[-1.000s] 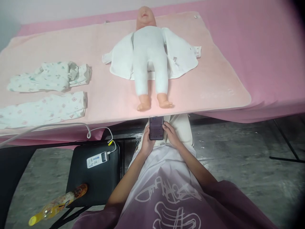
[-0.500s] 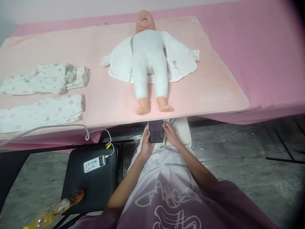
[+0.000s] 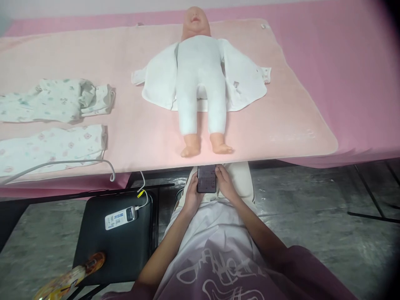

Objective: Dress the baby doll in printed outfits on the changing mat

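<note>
A dark smartphone [image 3: 206,179] rests over my lap just below the table edge, its screen lit. My left hand [image 3: 193,195] is closed around its left side. From the other side my right hand [image 3: 225,181] grips the phone's right edge, thumb at the screen. Beyond the phone a baby doll [image 3: 201,68] lies on its back, feet toward me. Its body and legs are white. An open white baby top [image 3: 243,83] spreads out beneath it, sleeves stretched to both sides.
A pink mat [image 3: 268,137] covers much of the pink-draped table [image 3: 353,75]. Folded patterned clothes [image 3: 53,100] and another folded printed garment [image 3: 53,146] lie at left. A white power bank [image 3: 120,217] with a cable sits on a black stool [image 3: 115,250]; a drink bottle [image 3: 75,277] is nearby.
The camera view has shifted slightly, so the doll and phone appear a little lower and further right. Both hands keep holding the phone; the doll and clothes have not moved.
</note>
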A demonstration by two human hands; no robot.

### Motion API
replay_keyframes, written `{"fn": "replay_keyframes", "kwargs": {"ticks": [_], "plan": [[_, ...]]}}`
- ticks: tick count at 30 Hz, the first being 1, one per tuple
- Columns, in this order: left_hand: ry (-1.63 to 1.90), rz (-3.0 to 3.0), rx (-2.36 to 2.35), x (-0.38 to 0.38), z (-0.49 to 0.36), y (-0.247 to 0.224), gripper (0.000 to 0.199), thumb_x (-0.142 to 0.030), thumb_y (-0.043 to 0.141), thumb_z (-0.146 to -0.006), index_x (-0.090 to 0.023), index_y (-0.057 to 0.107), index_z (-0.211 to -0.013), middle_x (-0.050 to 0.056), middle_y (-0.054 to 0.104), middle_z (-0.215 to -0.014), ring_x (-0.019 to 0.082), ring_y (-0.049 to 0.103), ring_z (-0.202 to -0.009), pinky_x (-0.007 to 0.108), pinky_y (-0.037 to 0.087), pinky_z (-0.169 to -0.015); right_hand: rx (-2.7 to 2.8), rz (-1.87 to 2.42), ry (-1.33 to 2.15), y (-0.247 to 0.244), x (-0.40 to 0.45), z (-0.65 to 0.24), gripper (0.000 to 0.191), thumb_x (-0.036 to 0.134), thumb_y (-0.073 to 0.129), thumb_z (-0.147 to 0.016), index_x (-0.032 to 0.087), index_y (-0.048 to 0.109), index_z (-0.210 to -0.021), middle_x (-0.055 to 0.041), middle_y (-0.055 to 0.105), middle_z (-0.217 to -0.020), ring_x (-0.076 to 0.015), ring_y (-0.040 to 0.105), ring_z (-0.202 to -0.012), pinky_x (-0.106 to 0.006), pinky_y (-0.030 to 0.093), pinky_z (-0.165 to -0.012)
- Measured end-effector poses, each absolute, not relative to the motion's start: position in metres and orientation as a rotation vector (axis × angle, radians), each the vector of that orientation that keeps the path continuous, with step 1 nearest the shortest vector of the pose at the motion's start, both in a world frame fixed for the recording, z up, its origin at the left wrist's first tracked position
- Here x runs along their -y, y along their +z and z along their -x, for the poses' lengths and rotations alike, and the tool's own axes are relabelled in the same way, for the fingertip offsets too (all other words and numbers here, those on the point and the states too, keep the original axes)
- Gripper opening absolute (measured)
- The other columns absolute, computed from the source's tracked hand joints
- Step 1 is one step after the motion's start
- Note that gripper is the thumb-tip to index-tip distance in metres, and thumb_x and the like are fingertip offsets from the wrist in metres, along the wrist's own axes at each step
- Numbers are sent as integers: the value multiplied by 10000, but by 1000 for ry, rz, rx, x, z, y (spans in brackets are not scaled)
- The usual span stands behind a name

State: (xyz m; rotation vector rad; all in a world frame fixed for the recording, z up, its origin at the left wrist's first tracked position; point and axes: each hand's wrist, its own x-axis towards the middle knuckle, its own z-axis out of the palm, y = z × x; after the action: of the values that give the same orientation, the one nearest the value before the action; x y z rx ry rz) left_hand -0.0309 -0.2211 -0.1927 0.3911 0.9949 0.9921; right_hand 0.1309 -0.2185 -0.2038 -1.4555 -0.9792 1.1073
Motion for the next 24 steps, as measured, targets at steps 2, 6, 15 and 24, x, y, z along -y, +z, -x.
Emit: {"fn": "replay_keyframes", "kwargs": {"ticks": [2, 6, 15, 24], "plan": [[976, -398, -1010, 219, 33, -195, 439, -491, 823, -981, -258, 779, -1351, 83, 757, -1443, 311, 667, -1433, 417, 565, -1188, 971, 1493, 1101, -204, 219, -130, 425, 640, 504, -1117, 250, 671, -1090, -83, 728, -1118, -279, 647, -1075, -400, 497, -1027], [988, -605, -1044, 211, 38, -194, 387, -463, 788, -1016, -229, 825, -1322, 93, 732, -1519, 314, 611, -1498, 410, 478, -1280, 972, 1552, 1059, -203, 217, -132, 372, 583, 495, -1110, 253, 639, -1018, -80, 708, -1093, -276, 631, -1037, -407, 493, -1007], [947, -948, -1279, 197, 53, -171, 342, -438, 798, -1027, -212, 877, -1272, 105, 829, -1341, 334, 703, -1349, 399, 472, -1248, 1192, 1588, 1002, -206, 204, -151, 407, 591, 534, -1074, 260, 649, -866, -79, 714, -938, -276, 641, -898, -401, 500, -854], [663, -1579, -1490, 187, 62, -165, 523, -526, 511, -1150, -163, 855, -1303, 123, 858, -1250, 315, 798, -1093, 395, 587, -1000, 1330, 1665, 993, -207, 202, -157, 431, 572, 465, -1108, 244, 661, -908, -97, 751, -976, -280, 693, -902, -412, 552, -883]]}}
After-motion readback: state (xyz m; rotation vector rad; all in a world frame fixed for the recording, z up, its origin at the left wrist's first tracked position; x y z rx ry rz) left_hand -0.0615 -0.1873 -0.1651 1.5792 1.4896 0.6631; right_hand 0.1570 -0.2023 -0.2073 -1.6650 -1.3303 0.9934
